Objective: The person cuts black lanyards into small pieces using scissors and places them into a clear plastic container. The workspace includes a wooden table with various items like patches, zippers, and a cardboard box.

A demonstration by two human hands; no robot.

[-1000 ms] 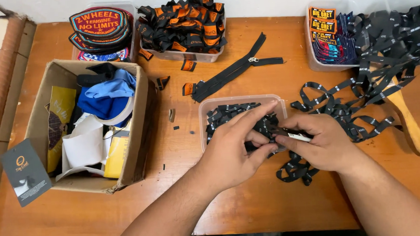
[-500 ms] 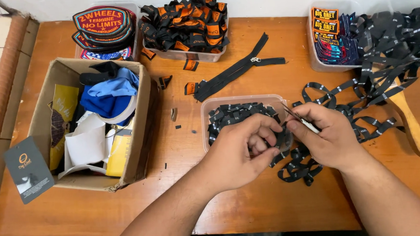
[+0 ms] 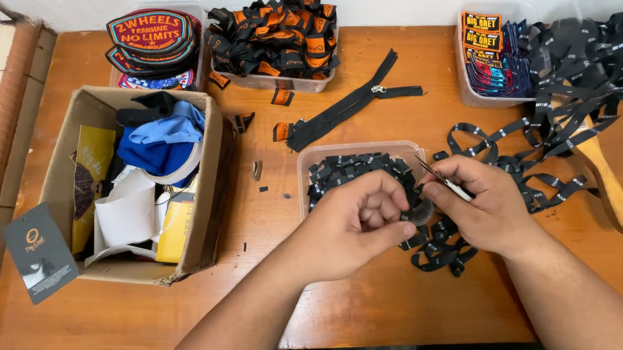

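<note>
My left hand (image 3: pixel 359 222) is curled over the near edge of a clear plastic tub (image 3: pixel 311 161) that holds several cut black label pieces, and its fingers pinch the black label ribbon (image 3: pixel 507 166). My right hand (image 3: pixel 481 202) sits just right of it and grips a small pair of metal snips (image 3: pixel 443 180), blades pointing up-left toward the tub. The ribbon trails from under both hands to a tangled heap at the right. Exactly where the ribbon sits between my fingers is hidden.
A cardboard box (image 3: pixel 211 193) of cloth and paper stands at left, a grey hang tag (image 3: pixel 38 250) beside it. At the back are round patches (image 3: pixel 150 35), a tub of black-orange labels (image 3: pixel 277 36), a black zipper (image 3: pixel 350 107) and a tub of patches (image 3: pixel 492 55). A wooden handle (image 3: pixel 609 183) lies right.
My hands shifted slightly over the tub. The right hand turned the snips from lying flat to pointing up-left, and the left hand's fingers curled tighter on the ribbon.
</note>
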